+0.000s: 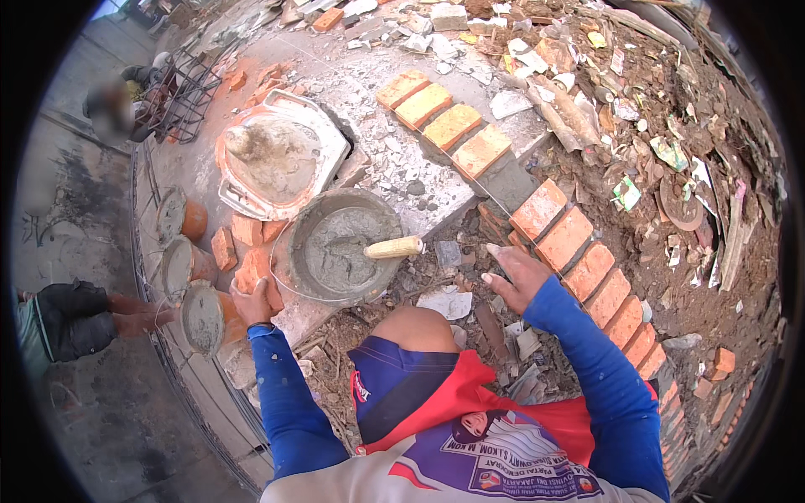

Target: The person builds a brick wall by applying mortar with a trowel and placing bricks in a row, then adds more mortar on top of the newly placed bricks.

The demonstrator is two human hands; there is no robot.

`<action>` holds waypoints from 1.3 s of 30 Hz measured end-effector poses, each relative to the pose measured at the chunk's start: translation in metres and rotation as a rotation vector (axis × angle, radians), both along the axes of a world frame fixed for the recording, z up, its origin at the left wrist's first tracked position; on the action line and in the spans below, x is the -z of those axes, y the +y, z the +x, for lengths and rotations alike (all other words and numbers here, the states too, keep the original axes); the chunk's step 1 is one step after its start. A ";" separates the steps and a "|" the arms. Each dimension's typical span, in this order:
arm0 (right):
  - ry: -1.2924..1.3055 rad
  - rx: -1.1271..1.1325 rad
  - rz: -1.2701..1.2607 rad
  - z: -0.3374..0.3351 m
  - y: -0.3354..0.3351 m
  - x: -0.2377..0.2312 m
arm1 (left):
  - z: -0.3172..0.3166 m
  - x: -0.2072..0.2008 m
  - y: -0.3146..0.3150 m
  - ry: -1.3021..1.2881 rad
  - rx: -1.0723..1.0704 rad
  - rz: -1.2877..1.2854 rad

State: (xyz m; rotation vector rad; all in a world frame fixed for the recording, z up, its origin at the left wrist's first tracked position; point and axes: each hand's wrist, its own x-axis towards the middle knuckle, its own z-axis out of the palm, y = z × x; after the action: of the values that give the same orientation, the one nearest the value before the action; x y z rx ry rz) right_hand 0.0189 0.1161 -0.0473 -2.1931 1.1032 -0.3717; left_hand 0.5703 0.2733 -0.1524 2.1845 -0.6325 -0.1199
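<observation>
Gripping a red brick (pixel 261 270), the left hand (pixel 251 303) closes around it at about eight o'clock in the head view, its fingers covering enough that the brick's long axis is hard to tell. A round mortar bucket (pixel 295 245) stands just beside that brick, at about two o'clock from the left hand. In it a trowel's wooden handle (pixel 394 248) leans over the rim, its long axis running roughly from nine to three o'clock, the free end toward the right hand (pixel 518 279). That hand is the nearer one: empty, fingers loosely parted, apart from the handle, which lies between nine and ten o'clock from it. The brick row (pixel 564 238) passes just beside the right hand at about one o'clock, running from about eleven down to five.
</observation>
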 end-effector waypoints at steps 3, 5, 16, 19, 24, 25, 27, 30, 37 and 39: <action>0.066 -0.035 -0.104 0.075 -0.014 0.011 | -0.011 0.049 -0.020 -0.114 -0.019 0.225; 0.130 -0.010 -0.109 0.106 -0.019 0.016 | -0.009 0.088 -0.030 -0.196 -0.027 0.319; 0.723 0.857 0.168 -0.041 -0.143 0.089 | -0.048 0.138 -0.011 -0.211 0.047 0.630; 0.787 0.777 0.221 -0.038 -0.165 0.103 | -0.018 0.149 0.000 -0.289 0.051 0.317; 0.887 0.834 0.223 -0.023 -0.170 0.124 | -0.068 0.118 0.006 -0.265 0.176 0.199; 0.871 0.876 0.241 -0.024 -0.173 0.129 | -0.079 0.110 0.009 -0.262 0.170 0.206; 0.849 0.911 0.266 -0.021 -0.174 0.131 | -0.095 0.093 0.016 -0.193 0.057 0.108; 0.736 0.957 0.344 -0.026 -0.178 0.123 | -0.127 0.066 0.036 -0.008 -0.019 0.036; 0.422 1.075 0.184 -0.059 -0.189 0.074 | -0.161 -0.041 0.022 0.008 -0.011 -0.193; 0.275 0.921 0.046 -0.038 -0.177 0.035 | -0.177 -0.086 0.003 0.132 0.155 -0.416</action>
State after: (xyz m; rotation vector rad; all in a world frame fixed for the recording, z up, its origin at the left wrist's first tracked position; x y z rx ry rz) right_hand -0.0189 -0.0610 -0.0821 -1.5942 2.2204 -0.4196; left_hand 0.3935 0.2767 -0.0660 1.7132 -0.6837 -0.1939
